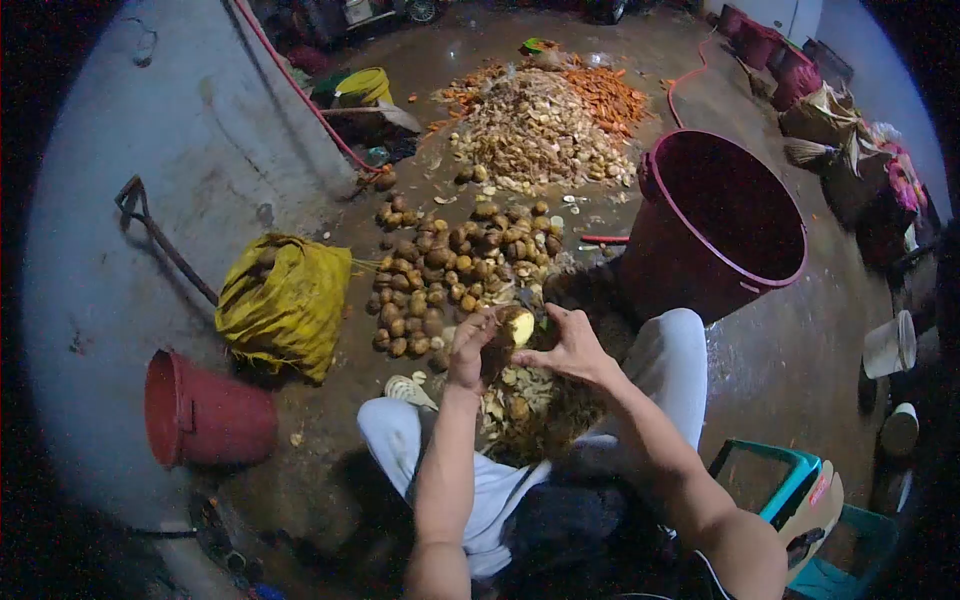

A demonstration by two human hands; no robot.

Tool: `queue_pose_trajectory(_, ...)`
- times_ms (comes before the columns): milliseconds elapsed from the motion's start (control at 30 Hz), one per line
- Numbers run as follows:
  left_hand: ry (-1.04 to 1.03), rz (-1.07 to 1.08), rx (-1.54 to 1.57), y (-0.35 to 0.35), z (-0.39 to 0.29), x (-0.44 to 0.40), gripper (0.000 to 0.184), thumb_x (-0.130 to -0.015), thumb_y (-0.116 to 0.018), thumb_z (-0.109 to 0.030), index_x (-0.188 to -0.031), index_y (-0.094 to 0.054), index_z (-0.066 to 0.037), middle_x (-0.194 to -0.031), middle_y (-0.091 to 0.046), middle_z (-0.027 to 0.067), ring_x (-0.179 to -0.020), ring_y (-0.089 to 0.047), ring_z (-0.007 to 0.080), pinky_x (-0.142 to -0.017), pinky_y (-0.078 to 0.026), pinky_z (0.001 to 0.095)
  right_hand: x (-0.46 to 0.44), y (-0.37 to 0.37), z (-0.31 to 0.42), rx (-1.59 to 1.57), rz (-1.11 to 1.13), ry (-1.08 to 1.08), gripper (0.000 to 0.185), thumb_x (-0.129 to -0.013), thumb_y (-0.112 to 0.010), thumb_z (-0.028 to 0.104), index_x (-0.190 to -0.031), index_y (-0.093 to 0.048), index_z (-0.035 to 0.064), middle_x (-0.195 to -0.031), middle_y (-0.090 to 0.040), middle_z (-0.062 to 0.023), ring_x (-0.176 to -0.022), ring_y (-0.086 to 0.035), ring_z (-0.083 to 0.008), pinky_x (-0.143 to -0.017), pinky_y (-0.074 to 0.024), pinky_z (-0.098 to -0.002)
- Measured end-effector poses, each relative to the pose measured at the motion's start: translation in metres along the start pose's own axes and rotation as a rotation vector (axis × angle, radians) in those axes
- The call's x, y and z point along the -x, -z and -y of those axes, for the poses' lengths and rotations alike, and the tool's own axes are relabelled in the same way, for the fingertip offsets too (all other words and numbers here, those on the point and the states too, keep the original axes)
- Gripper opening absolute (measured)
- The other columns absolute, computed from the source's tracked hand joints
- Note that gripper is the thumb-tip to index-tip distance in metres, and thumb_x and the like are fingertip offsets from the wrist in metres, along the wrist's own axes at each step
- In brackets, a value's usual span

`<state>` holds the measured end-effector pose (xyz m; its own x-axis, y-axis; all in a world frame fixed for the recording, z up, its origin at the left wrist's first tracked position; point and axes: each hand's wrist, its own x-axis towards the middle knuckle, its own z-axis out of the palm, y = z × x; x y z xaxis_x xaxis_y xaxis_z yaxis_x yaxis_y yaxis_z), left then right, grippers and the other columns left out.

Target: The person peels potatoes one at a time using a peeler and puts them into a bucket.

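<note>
My left hand is closed around a brown-skinned round root vegetable with a pale yellow cut face turned up. Close on its right is my right hand, its thumb stretched toward the vegetable's lower side and its index finger apart above. Those other fingers are partly hidden, and I make out no tool in them. Below both hands, peelings lie heaped between my knees. Just beyond, a spread of unpeeled brown roots covers the wet floor.
A big dark red tub stands at my right knee. Farther off rises a heap of pale and orange pieces. To the left are a yellow sack, a red bucket and a long-handled tool. A teal crate sits at lower right.
</note>
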<state>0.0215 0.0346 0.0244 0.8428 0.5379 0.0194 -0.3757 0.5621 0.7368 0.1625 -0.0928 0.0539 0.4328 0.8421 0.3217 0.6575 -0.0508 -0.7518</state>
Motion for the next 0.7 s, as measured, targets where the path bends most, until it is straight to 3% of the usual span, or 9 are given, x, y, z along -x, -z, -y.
queue_pose_trajectory(133,-0.006,-0.002,-0.112,0.006,0.006,-0.003,0.047,-0.088,-0.064,-0.03,-0.12,-0.056,0.004,-0.113,-0.064,0.0116,-0.103,-0.064,0.0202,-0.093,-0.05,0.033,0.001,0.0,0.001,0.008,0.061,-0.071,0.085,-0.055,-0.08,0.067,-0.097,-0.062,-0.0056,-0.073,-0.061,-0.024,-0.073,-0.061,-0.0366,-0.072,-0.0467,-0.0441)
queue_pose_trajectory(233,0.017,-0.003,-0.125,0.013,0.009,-0.003,0.047,-0.088,-0.064,-0.025,-0.123,-0.056,0.006,-0.114,-0.065,0.0105,-0.102,-0.063,0.018,-0.092,-0.049,0.0308,0.003,0.0,0.0,0.102,0.033,-0.036,0.082,-0.057,-0.08,0.065,-0.095,-0.062,-0.006,-0.066,-0.06,-0.0224,-0.065,-0.061,-0.0346,-0.066,-0.0479,-0.0429)
queue_pose_trajectory(333,-0.014,0.074,-0.097,0.009,0.006,-0.003,0.049,-0.087,-0.065,-0.025,-0.124,-0.055,0.006,-0.113,-0.065,0.0102,-0.101,-0.063,0.0173,-0.091,-0.049,0.031,0.0,-0.003,-0.001,-0.014,0.134,-0.078,0.075,-0.061,-0.079,0.062,-0.094,-0.062,-0.0032,-0.06,-0.057,-0.0192,-0.056,-0.061,-0.034,-0.058,-0.0478,-0.0418)
queue_pose_trajectory(400,0.036,0.004,-0.071,0.002,0.003,-0.001,0.049,-0.086,-0.066,-0.025,-0.123,-0.055,0.005,-0.113,-0.065,0.0096,-0.1,-0.063,0.0168,-0.091,-0.049,0.031,0.003,-0.006,0.005,-0.203,0.042,0.026,0.06,-0.072,-0.073,0.057,-0.091,-0.062,0.0001,-0.055,-0.055,-0.0178,-0.052,-0.06,-0.0365,-0.052,-0.0475,-0.0429)
queue_pose_trajectory(433,0.037,0.003,-0.071,0.002,0.006,-0.001,0.049,-0.086,-0.066,-0.025,-0.123,-0.055,0.005,-0.113,-0.065,0.0096,-0.1,-0.063,0.0168,-0.091,-0.049,0.031,0.005,-0.011,0.0,-0.204,0.042,0.024,0.06,-0.072,-0.073,0.057,-0.091,-0.062,0.0001,-0.055,-0.055,-0.0178,-0.052,-0.06,-0.0365,-0.052,-0.0475,-0.0429)
queue_pose_trajectory(533,-0.105,0.053,-0.008,0.014,0.016,-0.004,0.043,-0.088,-0.065,-0.023,-0.121,-0.056,0.003,-0.111,-0.065,0.0087,-0.101,-0.063,0.0168,-0.089,-0.049,0.0312,0.008,-0.022,-0.005,0.055,0.134,0.018,0.049,-0.082,-0.064,0.051,-0.092,-0.063,0.0029,-0.059,-0.057,-0.0192,-0.058,-0.061,-0.0395,-0.055,-0.049,-0.0453)
queue_pose_trajectory(600,-0.046,-0.184,-0.036,0.024,0.022,-0.006,0.033,-0.089,-0.062,-0.019,-0.116,-0.059,-0.001,-0.108,-0.065,0.007,-0.099,-0.063,0.0166,-0.087,-0.05,0.0307,0.01,-0.023,0.003,0.076,0.165,0.009,0.044,-0.088,-0.058,0.047,-0.088,-0.065,0.0035,-0.06,-0.058,-0.0196,-0.058,-0.06,-0.0408,-0.056,-0.0494,-0.0475)
queue_pose_trajectory(633,-0.048,-0.185,-0.037,0.027,0.024,-0.006,0.033,-0.089,-0.062,-0.019,-0.116,-0.059,-0.001,-0.108,-0.065,0.007,-0.099,-0.063,0.0166,-0.087,-0.05,0.0307,0.01,-0.026,-0.003,0.084,0.265,-0.061,0.044,-0.09,-0.057,0.046,-0.089,-0.067,0.0032,-0.066,-0.061,-0.0212,-0.063,-0.062,-0.0396,-0.059,-0.0495,-0.0458)
queue_pose_trajectory(700,-0.037,-0.28,-0.082,0.029,0.023,-0.004,0.04,-0.089,-0.063,-0.034,-0.116,-0.059,-0.004,-0.106,-0.066,0.0059,-0.097,-0.064,0.0186,-0.088,-0.051,0.0333,0.008,-0.023,0.002,-0.119,0.183,-0.138,0.044,-0.091,-0.057,0.045,-0.091,-0.067,0.0017,-0.069,-0.062,-0.0224,-0.065,-0.063,-0.0387,-0.061,-0.0493,-0.0444)
